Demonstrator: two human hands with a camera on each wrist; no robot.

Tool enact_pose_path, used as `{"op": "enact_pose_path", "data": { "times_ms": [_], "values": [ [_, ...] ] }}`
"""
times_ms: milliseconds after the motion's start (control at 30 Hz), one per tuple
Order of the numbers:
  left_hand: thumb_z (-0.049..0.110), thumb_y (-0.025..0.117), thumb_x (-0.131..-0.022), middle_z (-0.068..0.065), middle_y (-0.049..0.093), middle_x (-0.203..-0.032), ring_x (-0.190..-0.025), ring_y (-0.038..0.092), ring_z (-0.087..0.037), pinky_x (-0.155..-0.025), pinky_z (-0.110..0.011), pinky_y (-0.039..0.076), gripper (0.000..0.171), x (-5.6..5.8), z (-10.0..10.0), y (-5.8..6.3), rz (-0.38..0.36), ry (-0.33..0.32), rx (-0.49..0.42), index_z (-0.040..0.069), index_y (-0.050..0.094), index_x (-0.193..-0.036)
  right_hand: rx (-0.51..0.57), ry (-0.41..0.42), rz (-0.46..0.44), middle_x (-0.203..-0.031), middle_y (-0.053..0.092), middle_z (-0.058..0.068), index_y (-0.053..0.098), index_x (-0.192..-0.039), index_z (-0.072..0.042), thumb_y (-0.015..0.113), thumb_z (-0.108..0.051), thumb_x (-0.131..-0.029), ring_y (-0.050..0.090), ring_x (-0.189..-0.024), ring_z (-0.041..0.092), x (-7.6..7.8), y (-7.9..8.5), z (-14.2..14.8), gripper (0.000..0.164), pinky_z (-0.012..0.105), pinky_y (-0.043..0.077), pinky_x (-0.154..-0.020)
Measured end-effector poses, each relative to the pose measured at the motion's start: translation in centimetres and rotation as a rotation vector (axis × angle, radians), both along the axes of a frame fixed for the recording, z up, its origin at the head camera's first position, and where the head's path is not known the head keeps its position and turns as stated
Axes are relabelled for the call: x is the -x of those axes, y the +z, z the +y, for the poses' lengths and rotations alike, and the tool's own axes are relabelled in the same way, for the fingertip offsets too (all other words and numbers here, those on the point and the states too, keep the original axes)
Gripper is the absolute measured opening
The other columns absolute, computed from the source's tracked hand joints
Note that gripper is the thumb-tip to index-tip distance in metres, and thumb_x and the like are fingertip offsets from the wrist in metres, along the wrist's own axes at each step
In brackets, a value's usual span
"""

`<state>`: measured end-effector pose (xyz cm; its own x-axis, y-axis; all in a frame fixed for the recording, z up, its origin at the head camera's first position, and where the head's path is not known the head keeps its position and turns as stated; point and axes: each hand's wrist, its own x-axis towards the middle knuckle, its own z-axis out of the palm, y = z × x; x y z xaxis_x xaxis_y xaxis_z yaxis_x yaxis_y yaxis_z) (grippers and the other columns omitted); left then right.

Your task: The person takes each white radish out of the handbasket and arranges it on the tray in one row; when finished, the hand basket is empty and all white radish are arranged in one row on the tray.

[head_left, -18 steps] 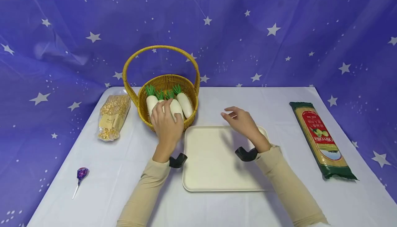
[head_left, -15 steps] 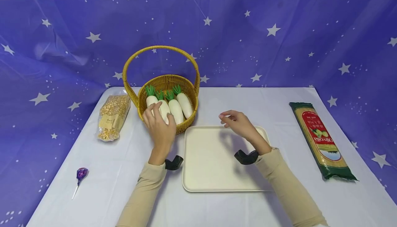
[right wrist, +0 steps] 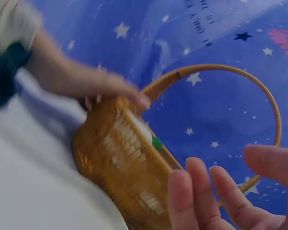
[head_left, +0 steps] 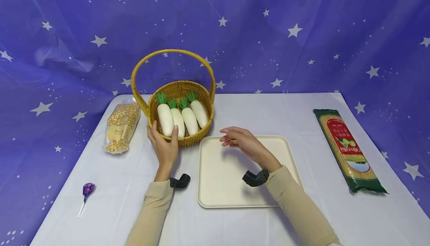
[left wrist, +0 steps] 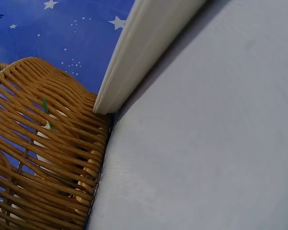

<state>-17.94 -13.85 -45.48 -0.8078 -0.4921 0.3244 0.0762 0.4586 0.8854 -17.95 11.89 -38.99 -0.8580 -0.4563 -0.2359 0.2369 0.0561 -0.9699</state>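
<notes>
We see the left hand (head_left: 165,149) at the near-left rim of a round yellow-brown wicker basket (head_left: 194,140) with a tall arched handle, its thumb and fingers clamped on that edge. Inside, four smooth white radishes (head_left: 189,121) with green tops lie side by side. The right hand (head_left: 248,146) hovers over the far-left part of a rectangular cream tray (head_left: 228,188), fingers loosely bent, thumb apart from them. We find the tray's far-left corner just beside the basket; a wide strip of white cloth-covered surface (head_left: 356,218) separates its right edge from a long green-and-gold pasta packet (head_left: 349,150). Left of the basket lies a clear plastic bag of yellow kernels (head_left: 122,128).
</notes>
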Motion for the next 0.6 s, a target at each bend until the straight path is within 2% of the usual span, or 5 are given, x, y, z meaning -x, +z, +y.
{"op": "enact_pose_path", "data": {
  "times_ms": [167, 267, 333, 433, 600],
  "values": [
    [0.044, 0.058, -0.084, -0.015, 0.022, -0.143, -0.135, 0.022, -0.032, -0.106, -0.05, 0.022, 0.074, 0.1, -0.1, -0.3, 0.035, -0.011, -0.004, 0.008, 0.024, -0.138, 0.193, 0.011, -0.077, -0.098, 0.064, -0.002, 0.043, -0.129, -0.001, 0.043, -0.032, -0.096, 0.06, -0.092, 0.012, 1.2, 0.5, -2.2, 0.046, 0.035, 0.035, -0.092],
    [0.043, 0.057, -0.084, -0.015, 0.023, -0.143, -0.136, 0.021, -0.031, -0.107, -0.05, 0.021, 0.072, 0.2, -0.2, -0.4, 0.037, -0.016, -0.007, 0.007, 0.025, -0.137, 0.347, 0.027, -0.078, -0.118, 0.058, 0.01, 0.035, -0.134, 0.003, 0.037, -0.026, -0.098, 0.056, -0.109, 0.02, 2.1, 0.9, -3.8, 0.046, 0.034, 0.033, -0.1],
    [0.043, 0.057, -0.085, -0.014, 0.023, -0.143, -0.136, 0.02, -0.031, -0.107, -0.049, 0.021, 0.071, 0.2, -0.2, -0.5, 0.034, -0.013, -0.009, 0.008, 0.025, -0.137, 0.425, 0.03, -0.074, -0.132, 0.047, 0.018, 0.03, -0.137, 0.003, 0.034, -0.022, -0.099, 0.047, -0.122, 0.026, 2.7, 1.1, -4.8, 0.046, 0.034, 0.029, -0.105],
    [0.044, 0.057, -0.084, -0.014, 0.024, -0.142, -0.136, 0.021, -0.031, -0.107, -0.048, 0.021, 0.07, 0.2, -0.3, -0.6, 0.034, -0.004, -0.01, 0.008, 0.026, -0.137, 0.468, 0.005, -0.046, -0.143, 0.032, 0.02, 0.027, -0.14, 0.001, 0.034, -0.019, -0.099, 0.033, -0.133, 0.029, 3.8, 1.3, -6.4, 0.046, 0.036, 0.022, -0.11],
    [0.042, 0.058, -0.084, -0.016, 0.024, -0.142, -0.135, 0.023, -0.032, -0.107, -0.048, 0.021, 0.069, 0.2, -0.3, -0.7, 0.045, -0.011, -0.007, 0.008, 0.027, -0.136, 0.407, -0.119, 0.03, -0.144, 0.033, 0.014, 0.032, -0.139, -0.003, 0.042, -0.016, -0.096, 0.026, -0.137, 0.024, 6.2, 1.2, -8.3, 0.046, 0.037, 0.016, -0.113]
  ]
}}
